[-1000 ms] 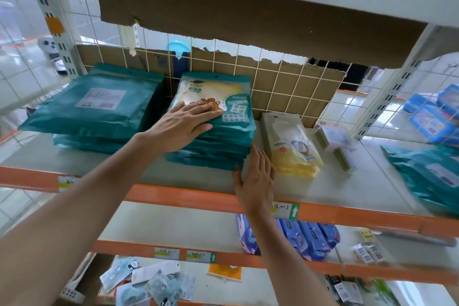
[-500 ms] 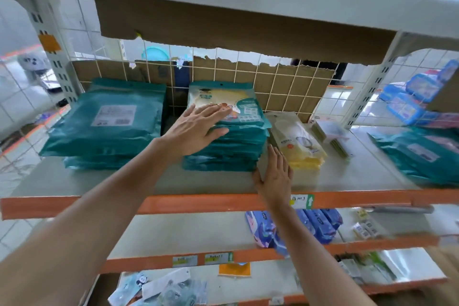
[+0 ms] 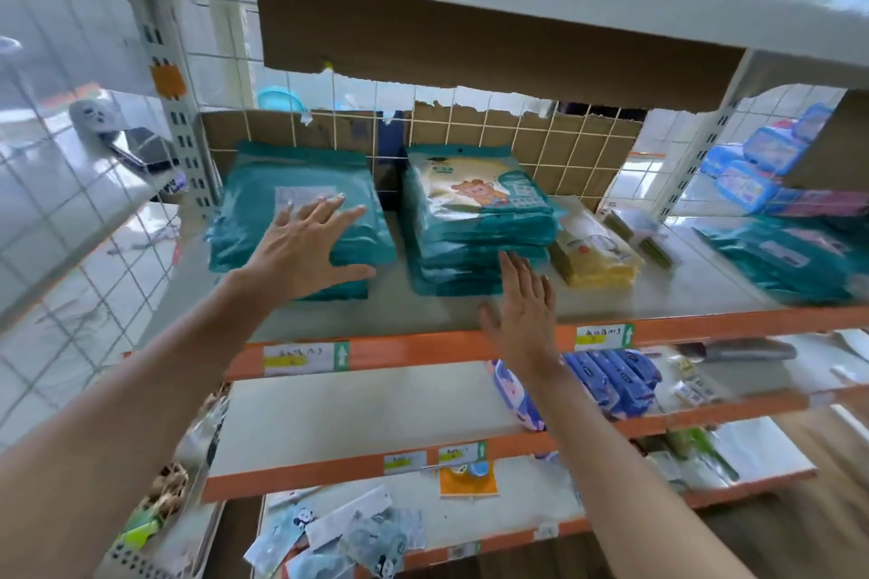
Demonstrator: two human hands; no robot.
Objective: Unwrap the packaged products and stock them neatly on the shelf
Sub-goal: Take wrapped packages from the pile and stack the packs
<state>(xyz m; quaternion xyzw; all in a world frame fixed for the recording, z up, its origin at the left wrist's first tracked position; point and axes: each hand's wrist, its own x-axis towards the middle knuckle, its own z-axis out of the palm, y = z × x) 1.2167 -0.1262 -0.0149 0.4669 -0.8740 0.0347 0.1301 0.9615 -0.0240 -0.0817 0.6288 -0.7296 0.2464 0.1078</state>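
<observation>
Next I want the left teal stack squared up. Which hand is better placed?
Left, I'd say. The left hand is spread open over the left teal stack; the right hand is at the front edge of the middle stack.

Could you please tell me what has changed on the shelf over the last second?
The left hand left the top of the middle stack and moved leftward; it now lies open, fingers spread, over the left stack. Nothing was gripped. The right hand stays flat at the middle stack's front right corner, and both stacks and the yellow packs sit where they were.
</observation>
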